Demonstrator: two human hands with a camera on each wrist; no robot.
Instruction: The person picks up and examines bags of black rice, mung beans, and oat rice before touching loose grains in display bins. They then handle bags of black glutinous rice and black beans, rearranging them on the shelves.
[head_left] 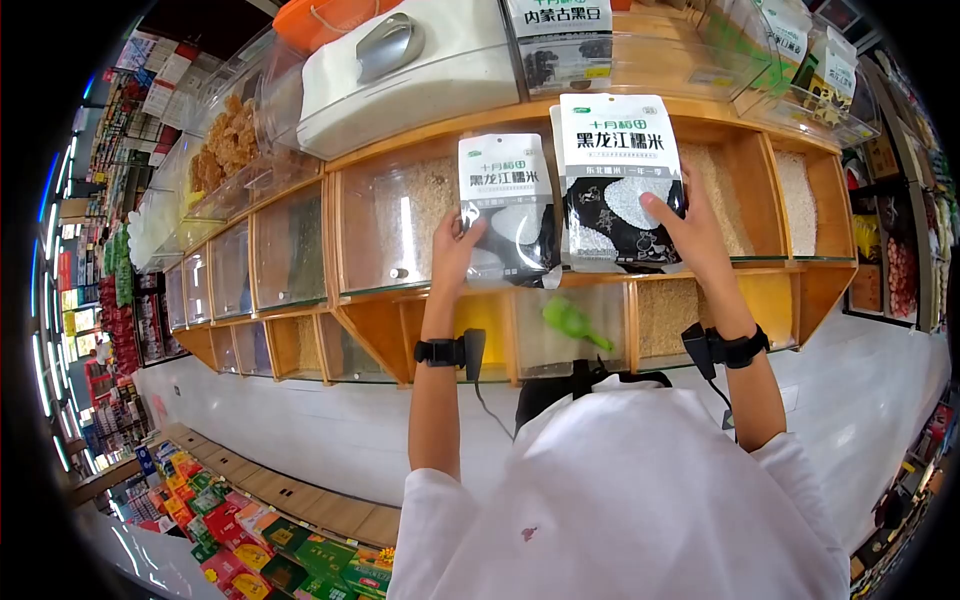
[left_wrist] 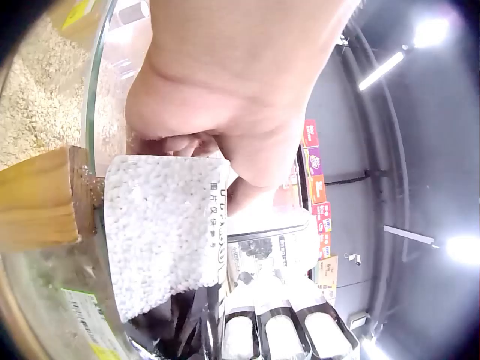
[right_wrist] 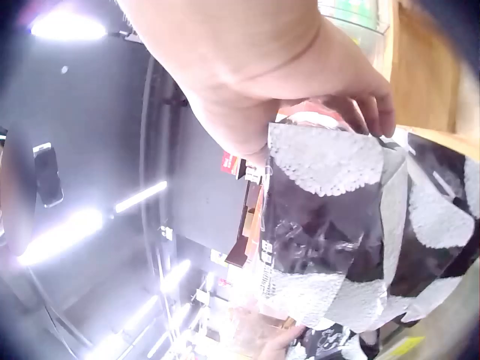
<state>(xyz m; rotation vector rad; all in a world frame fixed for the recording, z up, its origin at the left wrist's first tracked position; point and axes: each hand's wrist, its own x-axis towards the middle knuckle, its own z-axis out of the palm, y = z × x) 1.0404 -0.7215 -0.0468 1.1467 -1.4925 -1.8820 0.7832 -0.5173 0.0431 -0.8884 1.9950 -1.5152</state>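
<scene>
My left hand (head_left: 453, 252) grips the lower left edge of a white-and-black bag of glutinous rice (head_left: 504, 188), thumb on its front. A second, larger-looking rice bag (head_left: 612, 160) stands upright just to the right, and my right hand (head_left: 698, 228) holds it by its right side with the thumb across the printed front. Both bags have cow pictures or rice-coloured patches on black. In the right wrist view another similar bag (right_wrist: 439, 217) sits close behind the held bag. The left wrist view shows the white rice-patterned side of the left bag (left_wrist: 165, 232).
Wooden grain bins (head_left: 290, 250) with clear fronts run in two rows behind and below the bags. A green scoop (head_left: 575, 322) lies in a lower bin. Above are a metal scoop (head_left: 390, 47) on white grain and a black bean bag (head_left: 568, 45).
</scene>
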